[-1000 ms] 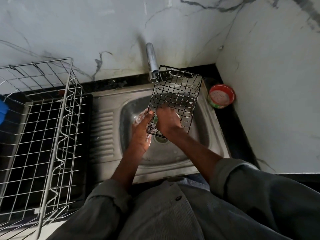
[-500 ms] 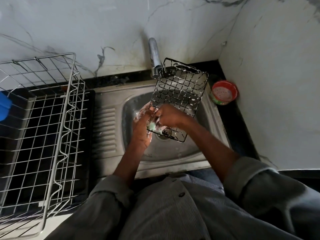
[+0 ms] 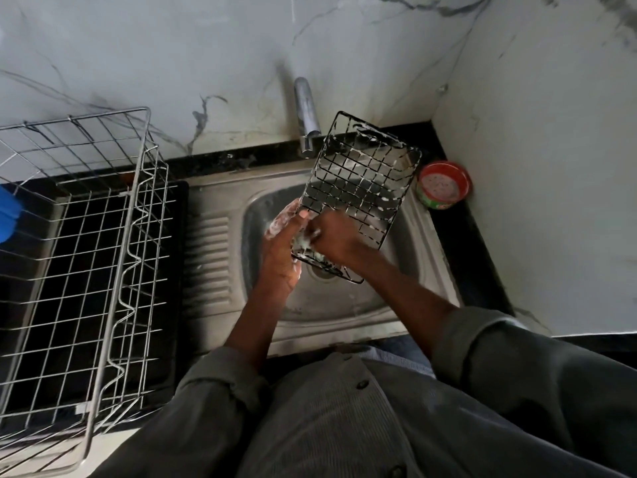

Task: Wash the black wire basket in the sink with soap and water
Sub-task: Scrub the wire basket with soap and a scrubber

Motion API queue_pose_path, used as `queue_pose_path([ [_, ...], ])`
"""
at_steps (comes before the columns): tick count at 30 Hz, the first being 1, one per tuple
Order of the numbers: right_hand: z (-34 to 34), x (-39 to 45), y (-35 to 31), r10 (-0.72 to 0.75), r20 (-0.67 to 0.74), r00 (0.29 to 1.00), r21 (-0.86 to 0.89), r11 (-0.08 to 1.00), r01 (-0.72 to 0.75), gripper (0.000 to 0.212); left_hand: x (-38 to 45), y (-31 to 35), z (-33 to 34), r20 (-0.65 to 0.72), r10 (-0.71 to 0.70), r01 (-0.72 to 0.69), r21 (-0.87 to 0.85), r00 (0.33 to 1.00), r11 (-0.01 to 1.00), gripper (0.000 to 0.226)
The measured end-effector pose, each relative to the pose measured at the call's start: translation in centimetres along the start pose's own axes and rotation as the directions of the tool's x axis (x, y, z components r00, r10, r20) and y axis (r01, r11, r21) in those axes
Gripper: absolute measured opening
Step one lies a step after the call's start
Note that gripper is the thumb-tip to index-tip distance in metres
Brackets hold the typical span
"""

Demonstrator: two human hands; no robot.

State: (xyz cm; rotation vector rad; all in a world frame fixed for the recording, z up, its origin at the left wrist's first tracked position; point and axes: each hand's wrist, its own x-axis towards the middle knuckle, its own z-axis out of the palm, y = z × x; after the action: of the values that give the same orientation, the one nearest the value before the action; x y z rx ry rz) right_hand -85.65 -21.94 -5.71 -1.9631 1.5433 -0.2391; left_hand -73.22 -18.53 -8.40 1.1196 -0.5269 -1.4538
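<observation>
The black wire basket (image 3: 362, 188) is tilted over the steel sink (image 3: 431, 257), its far end up near the tap (image 3: 306, 112); white suds cling to its wires. My left hand (image 3: 281, 250), covered in foam, grips the basket's lower left edge. My right hand (image 3: 332, 239) is inside the basket's lower end, closed on a pale green scrub pad (image 3: 305, 241) pressed against the wires. The drain shows just below the basket.
A large silver wire rack (image 3: 113, 257) stands on the black counter to the left of the sink. A red-and-green tub of dish soap (image 3: 443, 186) sits in the right corner by the marble wall. A blue object (image 3: 7, 215) shows at the left edge.
The basket has tilted further right and swung slightly toward the soap tub. My right hand with the pad slid down to the basket's lower end.
</observation>
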Motion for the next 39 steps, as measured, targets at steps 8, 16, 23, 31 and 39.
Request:
queue_pose_path([
  [8, -1.4, -0.3, -0.4, -0.007, 0.123, 0.992, -0.165, 0.986, 0.027, 0.018, -0.3, -0.4, 0.0, -0.004, -0.006, 0.006, 0.005, 1.000, 1.000, 0.047],
  [16, -2.0, -0.9, 0.4, 0.082, 0.154, 0.985, -0.154, 0.986, -0.058, 0.025, 0.2, 0.1, 0.2, -0.043, -0.020, 0.027, 0.173, 0.999, 0.985, 0.046],
  [23, -0.2, -1.9, 1.6, 0.129, 0.140, 0.982, -0.180, 0.978, -0.103, 0.026, -0.1, 0.1, 0.0, -0.075, -0.020, 0.033, 0.189, 0.997, 0.981, 0.045],
  [31, -1.2, -1.5, 1.2, 0.143, 0.251, 0.957, -0.231, 0.969, -0.084, 0.030, 0.2, -0.1, -0.3, -0.125, 0.057, -0.036, 0.167, 0.990, 0.985, 0.044],
  [39, -0.3, -2.6, -0.1, 0.244, 0.175, 0.954, -0.160, 0.963, -0.217, 0.034, 0.8, -0.3, -0.9, -0.175, 0.061, -0.043, 0.102, 0.983, 0.994, 0.051],
])
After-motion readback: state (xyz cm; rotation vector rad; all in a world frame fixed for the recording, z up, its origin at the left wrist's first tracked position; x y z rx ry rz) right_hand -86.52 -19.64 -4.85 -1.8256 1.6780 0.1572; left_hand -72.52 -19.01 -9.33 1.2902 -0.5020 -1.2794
